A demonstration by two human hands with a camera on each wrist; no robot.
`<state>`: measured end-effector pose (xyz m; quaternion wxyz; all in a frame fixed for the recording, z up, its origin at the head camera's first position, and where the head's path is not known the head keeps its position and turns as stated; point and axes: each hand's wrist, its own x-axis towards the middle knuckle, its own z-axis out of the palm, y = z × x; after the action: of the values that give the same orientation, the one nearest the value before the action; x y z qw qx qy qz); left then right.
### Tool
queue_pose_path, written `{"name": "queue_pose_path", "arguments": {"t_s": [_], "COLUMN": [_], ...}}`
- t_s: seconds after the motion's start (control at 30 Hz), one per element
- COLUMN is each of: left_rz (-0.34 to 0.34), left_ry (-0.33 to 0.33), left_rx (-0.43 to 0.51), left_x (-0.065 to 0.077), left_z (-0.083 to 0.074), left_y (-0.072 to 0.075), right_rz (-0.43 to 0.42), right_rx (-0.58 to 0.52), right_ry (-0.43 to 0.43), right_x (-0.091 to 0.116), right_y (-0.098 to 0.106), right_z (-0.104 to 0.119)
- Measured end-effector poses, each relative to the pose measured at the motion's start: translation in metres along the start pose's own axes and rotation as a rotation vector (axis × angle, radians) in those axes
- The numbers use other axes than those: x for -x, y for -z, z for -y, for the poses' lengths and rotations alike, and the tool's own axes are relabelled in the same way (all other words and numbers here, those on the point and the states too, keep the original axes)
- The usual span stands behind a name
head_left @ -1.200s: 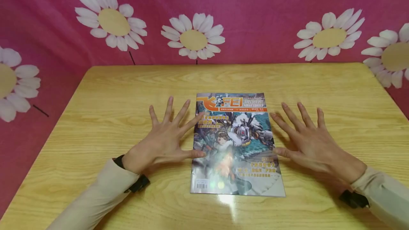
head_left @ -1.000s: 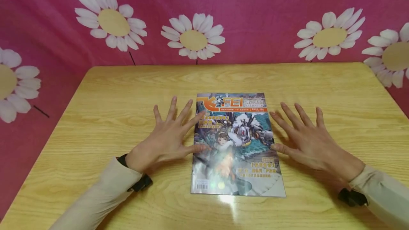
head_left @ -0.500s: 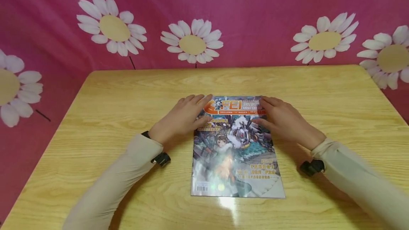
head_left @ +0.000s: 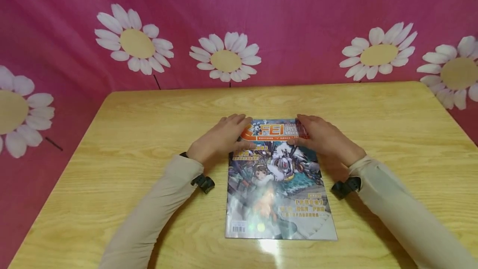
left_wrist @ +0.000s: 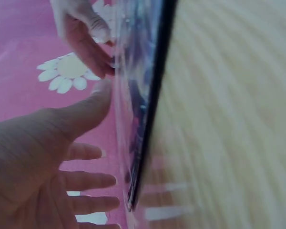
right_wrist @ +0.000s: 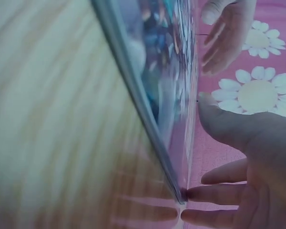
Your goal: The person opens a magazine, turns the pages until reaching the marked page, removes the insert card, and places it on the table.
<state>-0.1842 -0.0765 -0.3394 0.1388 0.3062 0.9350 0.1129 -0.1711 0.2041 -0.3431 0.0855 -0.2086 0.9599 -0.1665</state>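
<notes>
A glossy magazine [head_left: 276,190] with an illustrated cover and orange title lies flat on the wooden table, its title edge away from me. At its far left corner is my left hand [head_left: 219,138], thumb over the cover and fingers beside the edge. Mirroring it, my right hand [head_left: 328,139] is at the far right corner, thumb also over the cover. In the left wrist view, the left fingers [left_wrist: 93,181] are fairly straight around the corner. The right wrist view has a right fingertip at the magazine's corner. Whether the thumbs press on the cover is hard to tell.
The light wooden table [head_left: 149,123] extends around the magazine on all sides. Behind it hangs a pink cloth [head_left: 298,20] printed with large white daisies. A dark wrist camera [head_left: 203,183] sits under the left sleeve, another [head_left: 345,187] under the right.
Both hands have moved from the magazine's sides to its far corners, and their spread fingers have come closer together. The view has tilted up slightly. The magazine stays in place on the table.
</notes>
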Motion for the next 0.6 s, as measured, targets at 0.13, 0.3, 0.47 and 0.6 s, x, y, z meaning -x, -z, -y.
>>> {"name": "queue_pose_path", "arguments": {"t_s": [0.13, 0.3, 0.47, 0.6], "left_rz": [0.020, -0.001, -0.027, -0.046], "left_ry": [0.014, 0.018, 0.017, 0.030], "left_rx": [0.070, 0.075, 0.061, 0.081], "left_x": [0.0007, 0.0017, 0.0005, -0.0011], "left_z": [0.0019, 0.0038, 0.0037, 0.0046], "left_y": [-0.0017, -0.0029, -0.0037, -0.0043], "right_rz": [0.012, -0.006, -0.053, -0.103], "right_rx": [-0.020, -0.015, -0.014, -0.001], "right_ry": [-0.007, -0.015, 0.013, 0.044], "right_x": [0.0005, 0.0005, 0.0010, 0.0000], "right_y": [0.0016, -0.0001, -0.0015, -0.0022], "right_z": [-0.0008, -0.0021, -0.0042, -0.0046]}}
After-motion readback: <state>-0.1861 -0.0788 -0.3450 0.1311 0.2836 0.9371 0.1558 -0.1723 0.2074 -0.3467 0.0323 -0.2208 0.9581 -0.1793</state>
